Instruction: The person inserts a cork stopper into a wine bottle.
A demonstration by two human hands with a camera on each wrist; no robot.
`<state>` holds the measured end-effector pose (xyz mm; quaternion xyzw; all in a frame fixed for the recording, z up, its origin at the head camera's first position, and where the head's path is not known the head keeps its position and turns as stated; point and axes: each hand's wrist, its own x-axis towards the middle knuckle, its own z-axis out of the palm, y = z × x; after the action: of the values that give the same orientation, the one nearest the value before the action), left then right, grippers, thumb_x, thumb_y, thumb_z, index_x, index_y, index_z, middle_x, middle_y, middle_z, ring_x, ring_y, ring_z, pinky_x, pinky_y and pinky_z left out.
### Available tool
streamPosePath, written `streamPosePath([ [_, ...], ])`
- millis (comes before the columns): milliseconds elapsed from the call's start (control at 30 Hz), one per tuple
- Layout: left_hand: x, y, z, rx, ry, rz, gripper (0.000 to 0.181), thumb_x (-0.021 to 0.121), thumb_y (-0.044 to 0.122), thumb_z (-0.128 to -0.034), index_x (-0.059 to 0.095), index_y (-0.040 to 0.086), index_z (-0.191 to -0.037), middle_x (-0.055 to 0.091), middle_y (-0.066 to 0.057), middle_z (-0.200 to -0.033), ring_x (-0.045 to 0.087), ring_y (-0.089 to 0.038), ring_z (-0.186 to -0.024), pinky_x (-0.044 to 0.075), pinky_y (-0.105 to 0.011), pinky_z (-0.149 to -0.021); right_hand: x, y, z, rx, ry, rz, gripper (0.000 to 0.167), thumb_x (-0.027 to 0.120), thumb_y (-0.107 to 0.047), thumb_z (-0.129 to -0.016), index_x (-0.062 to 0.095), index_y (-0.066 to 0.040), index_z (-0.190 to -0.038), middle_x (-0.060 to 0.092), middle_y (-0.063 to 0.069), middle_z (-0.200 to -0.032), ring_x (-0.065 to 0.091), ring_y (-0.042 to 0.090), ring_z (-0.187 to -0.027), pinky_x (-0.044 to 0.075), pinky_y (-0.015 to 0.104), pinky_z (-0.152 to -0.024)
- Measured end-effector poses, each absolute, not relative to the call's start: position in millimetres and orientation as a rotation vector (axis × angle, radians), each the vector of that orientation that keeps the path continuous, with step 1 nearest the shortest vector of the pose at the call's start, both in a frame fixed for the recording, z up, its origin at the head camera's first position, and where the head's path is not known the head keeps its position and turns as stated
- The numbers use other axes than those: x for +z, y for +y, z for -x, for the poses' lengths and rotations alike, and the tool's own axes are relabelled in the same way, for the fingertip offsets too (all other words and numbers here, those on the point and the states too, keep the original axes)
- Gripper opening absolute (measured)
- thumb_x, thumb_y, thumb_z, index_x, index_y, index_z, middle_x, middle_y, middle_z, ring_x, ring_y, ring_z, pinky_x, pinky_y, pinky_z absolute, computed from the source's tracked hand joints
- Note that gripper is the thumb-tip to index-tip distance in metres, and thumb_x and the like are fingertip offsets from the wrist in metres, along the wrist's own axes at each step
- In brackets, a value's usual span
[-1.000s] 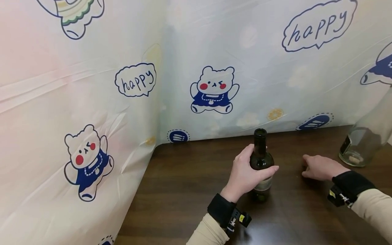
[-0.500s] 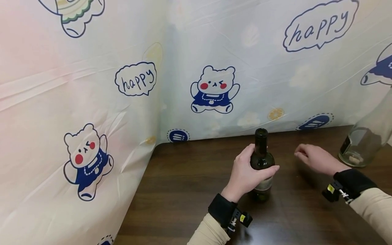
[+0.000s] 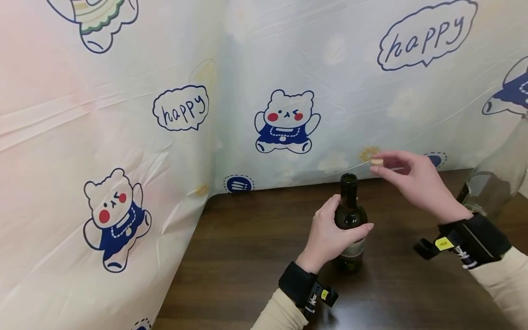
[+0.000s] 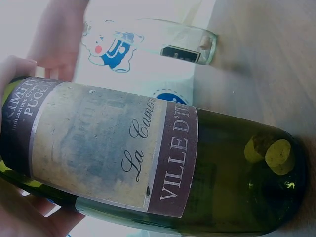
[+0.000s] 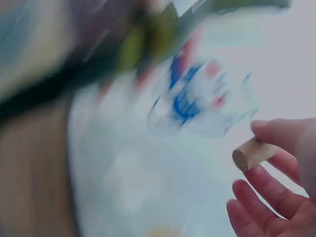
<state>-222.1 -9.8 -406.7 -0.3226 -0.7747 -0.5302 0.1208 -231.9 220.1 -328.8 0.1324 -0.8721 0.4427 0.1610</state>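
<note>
The dark green bottle (image 3: 349, 215) stands upright on the table, its mouth uncovered, with the left hand (image 3: 332, 233) curled round its upper body. In the left wrist view the bottle (image 4: 113, 148) shows a paper label and cork pieces (image 4: 279, 156) inside near its base. Up and to the right of the bottle's mouth, the right hand (image 3: 416, 181) pinches a small cork (image 3: 377, 162), apart from the bottle. The right wrist view shows the cork (image 5: 253, 153) between thumb and fingers, the other fingers spread loosely.
A large clear glass bottle (image 3: 495, 183) stands on the brown table (image 3: 247, 238) at the right, behind the right hand. Printed cloth (image 3: 231, 114) hangs along the table's back and left edges.
The right hand has risen from near the tabletop, moving left towards the green bottle's mouth, and the cork in its fingers is now visible. The left hand keeps its hold on the bottle.
</note>
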Motion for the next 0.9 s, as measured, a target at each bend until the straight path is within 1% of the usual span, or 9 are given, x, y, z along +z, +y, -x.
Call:
streamPosePath([
  [67, -406.9, -10.4, 222.4, -1.553, -2.259, 0.945, 0.044, 0.084, 0.035, -0.0850, 0.058, 0.030, -0.121, 0.060, 0.013, -0.106, 0.058, -0.003, -0.098, 0.053, -0.023, -0.077, -313.8, 209.8, 225.5, 1.348, -2.433, -0.378, 0.039, 0.066, -0.037, -0.101, 0.062, -0.024, -0.137, 0.065, 0.002, -0.124, 0.061, 0.013, -0.107, 0.045, 0.023, -0.083],
  [133, -406.9, -11.0, 222.1, -1.565, -2.258, 0.948, 0.046, 0.084, 0.034, -0.0853, 0.058, 0.031, -0.123, 0.060, 0.013, -0.108, 0.059, -0.004, -0.100, 0.053, -0.024, -0.078, -301.3, 199.8, 218.2, 1.441, -2.384, -0.403, 0.038, 0.065, -0.033, -0.101, 0.061, -0.025, -0.138, 0.066, 0.000, -0.122, 0.060, 0.011, -0.108, 0.043, 0.023, -0.085],
  [333, -406.3, -10.6, 221.7, -1.577, -2.262, 0.949, 0.047, 0.084, 0.033, -0.0854, 0.058, 0.030, -0.124, 0.060, 0.012, -0.110, 0.060, -0.004, -0.100, 0.053, -0.024, -0.079, -281.2, 177.8, 202.7, 1.577, -2.261, -0.560, 0.031, 0.069, -0.018, -0.100, 0.066, -0.017, -0.131, 0.071, 0.002, -0.116, 0.065, 0.017, -0.104, 0.049, 0.022, -0.084],
  [467, -405.9, -10.3, 222.0, -1.578, -2.258, 0.955, 0.046, 0.084, 0.033, -0.0855, 0.058, 0.030, -0.123, 0.060, 0.012, -0.109, 0.060, -0.005, -0.099, 0.053, -0.024, -0.079, -279.1, 170.1, 198.9, 1.577, -2.241, -0.629, 0.030, 0.069, -0.013, -0.099, 0.067, -0.014, -0.129, 0.070, 0.004, -0.117, 0.067, 0.019, -0.104, 0.052, 0.023, -0.084],
  [633, -406.3, -10.7, 222.4, -1.578, -2.250, 0.967, 0.046, 0.084, 0.032, -0.0860, 0.057, 0.029, -0.123, 0.060, 0.012, -0.108, 0.059, -0.004, -0.099, 0.053, -0.024, -0.079, -281.4, 165.4, 198.3, 1.581, -2.258, -0.643, 0.029, 0.068, -0.013, -0.100, 0.067, -0.012, -0.128, 0.070, 0.004, -0.116, 0.067, 0.020, -0.103, 0.052, 0.023, -0.086],
  [900, -407.1, -9.8, 223.6, -1.566, -2.256, 0.960, 0.046, 0.083, 0.034, -0.0858, 0.057, 0.029, -0.123, 0.060, 0.012, -0.107, 0.060, -0.003, -0.098, 0.053, -0.023, -0.079, -291.5, 163.7, 200.4, 1.498, -2.277, -0.708, 0.027, 0.069, -0.010, -0.099, 0.069, -0.013, -0.126, 0.068, 0.002, -0.112, 0.067, 0.017, -0.100, 0.053, 0.022, -0.084],
])
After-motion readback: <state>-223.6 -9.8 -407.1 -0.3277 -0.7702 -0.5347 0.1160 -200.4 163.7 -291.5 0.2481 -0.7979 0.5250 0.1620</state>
